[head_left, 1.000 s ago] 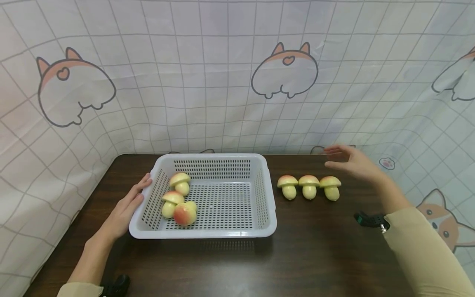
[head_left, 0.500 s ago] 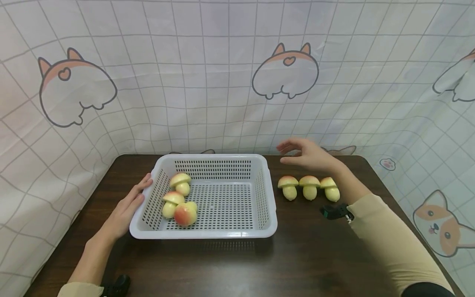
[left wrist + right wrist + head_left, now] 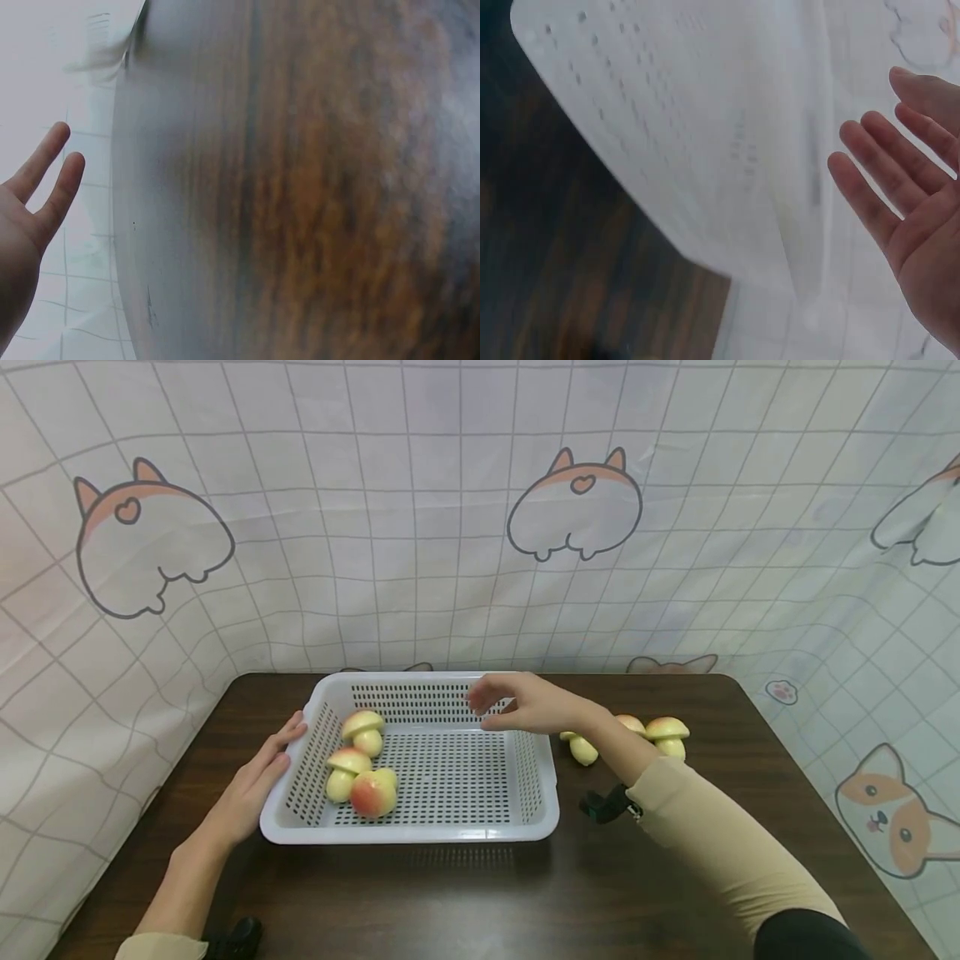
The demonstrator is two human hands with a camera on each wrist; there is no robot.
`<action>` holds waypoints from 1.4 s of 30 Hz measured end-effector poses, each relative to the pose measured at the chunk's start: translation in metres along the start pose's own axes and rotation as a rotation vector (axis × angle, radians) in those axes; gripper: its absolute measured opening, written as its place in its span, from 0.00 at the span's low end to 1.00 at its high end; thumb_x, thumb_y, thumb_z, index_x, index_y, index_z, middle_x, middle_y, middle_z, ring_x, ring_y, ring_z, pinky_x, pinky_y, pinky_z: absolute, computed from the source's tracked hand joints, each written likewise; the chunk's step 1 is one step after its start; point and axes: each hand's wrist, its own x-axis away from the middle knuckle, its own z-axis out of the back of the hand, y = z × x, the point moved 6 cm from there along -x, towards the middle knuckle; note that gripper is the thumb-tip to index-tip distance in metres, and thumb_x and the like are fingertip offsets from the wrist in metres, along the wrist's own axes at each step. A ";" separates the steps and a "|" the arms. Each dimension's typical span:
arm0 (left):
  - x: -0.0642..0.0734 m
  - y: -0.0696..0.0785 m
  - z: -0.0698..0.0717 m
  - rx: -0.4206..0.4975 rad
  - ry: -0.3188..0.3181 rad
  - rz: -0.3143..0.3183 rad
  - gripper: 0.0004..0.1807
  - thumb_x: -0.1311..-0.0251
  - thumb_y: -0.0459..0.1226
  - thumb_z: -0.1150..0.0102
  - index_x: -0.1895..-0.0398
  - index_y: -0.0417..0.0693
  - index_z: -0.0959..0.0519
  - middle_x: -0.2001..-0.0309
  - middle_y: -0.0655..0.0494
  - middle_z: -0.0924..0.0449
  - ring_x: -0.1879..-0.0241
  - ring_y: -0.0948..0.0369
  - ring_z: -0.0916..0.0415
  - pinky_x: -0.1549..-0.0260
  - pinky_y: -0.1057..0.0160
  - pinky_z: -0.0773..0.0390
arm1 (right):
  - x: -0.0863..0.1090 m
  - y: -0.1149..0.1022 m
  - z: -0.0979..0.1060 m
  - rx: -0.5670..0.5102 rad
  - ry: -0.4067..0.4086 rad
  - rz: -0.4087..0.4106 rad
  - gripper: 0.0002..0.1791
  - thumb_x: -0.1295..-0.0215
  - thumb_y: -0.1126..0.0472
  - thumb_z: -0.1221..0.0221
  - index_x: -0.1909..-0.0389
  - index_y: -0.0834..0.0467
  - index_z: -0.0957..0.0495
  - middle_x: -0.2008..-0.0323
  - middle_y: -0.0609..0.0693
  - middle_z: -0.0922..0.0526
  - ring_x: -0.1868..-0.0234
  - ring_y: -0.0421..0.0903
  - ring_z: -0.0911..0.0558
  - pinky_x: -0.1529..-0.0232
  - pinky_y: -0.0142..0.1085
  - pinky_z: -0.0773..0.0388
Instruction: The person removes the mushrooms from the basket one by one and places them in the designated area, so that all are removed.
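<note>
A white perforated plastic basket (image 3: 420,837) stands on the table. My left hand (image 3: 243,789) rests against its left rim with straight fingers. Inside, towards the left, lie three yellow mushroom shapes with reddish caps; the nearest mushroom (image 3: 373,793) is tipped with its cap forward. Above the basket's right side hovers my right hand (image 3: 536,702), its fingers loosely bent and nothing between them. In the right wrist view that hand (image 3: 922,195) shows a bare palm beside the blurred basket (image 3: 652,112). Three like mushrooms (image 3: 667,731) sit in a row right of the basket, partly hidden by my right forearm.
The dark wooden table (image 3: 465,902) reaches back to a white checked cloth (image 3: 420,527) printed with cartoon dogs. This cloth also hangs along both sides. Black straps with cameras are worn at both wrists.
My right hand has swept left, from beyond the row of mushrooms to above the basket's right side, carrying nothing. The left hand, basket and mushrooms have stayed where they were.
</note>
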 end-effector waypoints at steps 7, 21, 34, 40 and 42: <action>0.000 -0.003 0.000 0.008 0.003 0.002 0.26 0.19 0.36 0.63 0.21 0.48 0.39 0.18 0.52 0.52 0.25 0.74 0.54 0.39 0.79 0.46 | -0.025 -0.010 -0.042 0.032 -0.122 0.013 0.24 0.31 0.63 0.34 0.35 0.57 0.26 0.42 0.49 0.19 0.41 0.48 0.19 0.48 0.37 0.21; 0.000 0.001 0.001 0.022 0.007 -0.017 0.26 0.19 0.34 0.63 0.22 0.45 0.39 0.18 0.49 0.52 0.21 0.58 0.53 0.39 0.79 0.46 | -0.031 -0.023 -0.091 0.128 -0.351 -0.003 0.30 0.29 0.56 0.36 0.29 0.58 0.31 0.33 0.54 0.25 0.36 0.50 0.23 0.41 0.37 0.26; -0.001 0.000 0.002 -0.007 0.007 -0.001 0.26 0.19 0.35 0.62 0.21 0.47 0.39 0.18 0.51 0.51 0.22 0.62 0.53 0.39 0.79 0.46 | -0.023 -0.055 -0.083 0.243 -0.499 0.012 0.26 0.28 0.57 0.38 0.31 0.56 0.28 0.36 0.49 0.23 0.38 0.46 0.22 0.37 0.40 0.29; -0.001 -0.002 0.002 -0.001 0.000 0.000 0.26 0.19 0.35 0.62 0.21 0.47 0.39 0.18 0.51 0.52 0.22 0.63 0.53 0.39 0.79 0.47 | -0.044 -0.070 -0.070 0.237 -0.461 0.091 0.22 0.28 0.59 0.37 0.36 0.57 0.25 0.39 0.50 0.20 0.42 0.42 0.20 0.41 0.36 0.27; 0.000 -0.002 0.001 -0.002 -0.006 0.002 0.26 0.19 0.35 0.62 0.21 0.47 0.40 0.18 0.51 0.52 0.22 0.60 0.53 0.39 0.79 0.46 | -0.054 -0.073 -0.070 0.222 -0.444 0.122 0.22 0.29 0.61 0.37 0.37 0.58 0.24 0.40 0.50 0.19 0.43 0.41 0.20 0.42 0.36 0.26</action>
